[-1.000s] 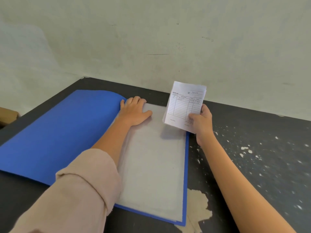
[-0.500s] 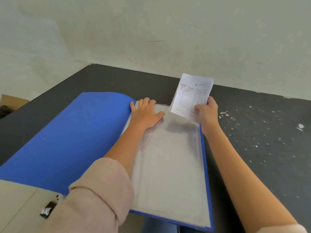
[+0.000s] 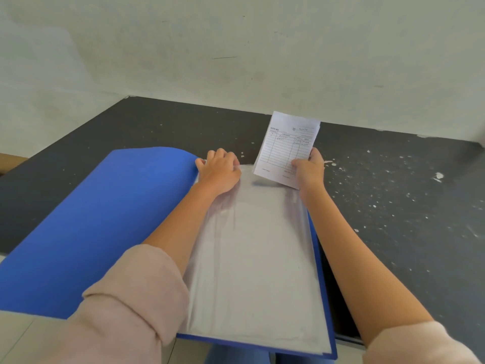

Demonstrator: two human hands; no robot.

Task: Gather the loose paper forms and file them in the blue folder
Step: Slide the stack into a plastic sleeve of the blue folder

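Blue folder [image 3: 99,222], a solid even blue on the opened cover and along the thin edge. Inner sleeves [image 3: 257,258] were a cloudy translucent grey-white. Paper forms [image 3: 286,145] were white with a fine dark ruled grid and small dark print. Table [image 3: 393,206] was dark charcoal, speckled with white flecks. Wall [image 3: 236,48] was off-white with faint scuffs. Sleeve [image 3: 126,311] was pale pink.
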